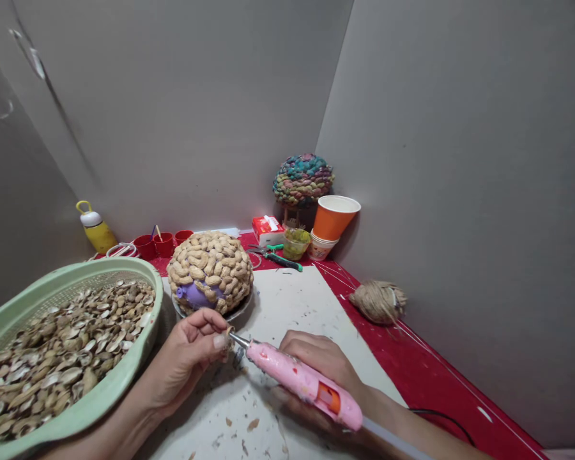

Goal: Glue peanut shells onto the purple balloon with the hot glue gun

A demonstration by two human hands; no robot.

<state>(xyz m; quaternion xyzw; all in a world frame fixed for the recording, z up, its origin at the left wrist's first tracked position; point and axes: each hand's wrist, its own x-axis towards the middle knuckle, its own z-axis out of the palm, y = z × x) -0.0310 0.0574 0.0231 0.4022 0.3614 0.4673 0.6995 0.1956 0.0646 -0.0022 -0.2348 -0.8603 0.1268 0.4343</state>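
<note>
My right hand point(323, 367) is wrapped round a pink glue gun point(287, 372), its metal nozzle pointing left. Between the thumb and fingers of my left hand point(191, 351) is a small peanut shell point(229, 338), and the nozzle tip meets it. Just behind my left hand, a ball covered with peanut shells point(215, 265) rests in a shallow metal bowl point(243, 308). A purple balloon point(199, 296) shows through a gap in its shell cover.
A green basket point(154, 275) of peanut shells stands at the left. Behind are a yellow bottle point(100, 236), red cups point(163, 245), pliers point(282, 260), an orange paper cup point(334, 220) and a coloured ball point(304, 181). Twine point(378, 302) lies right.
</note>
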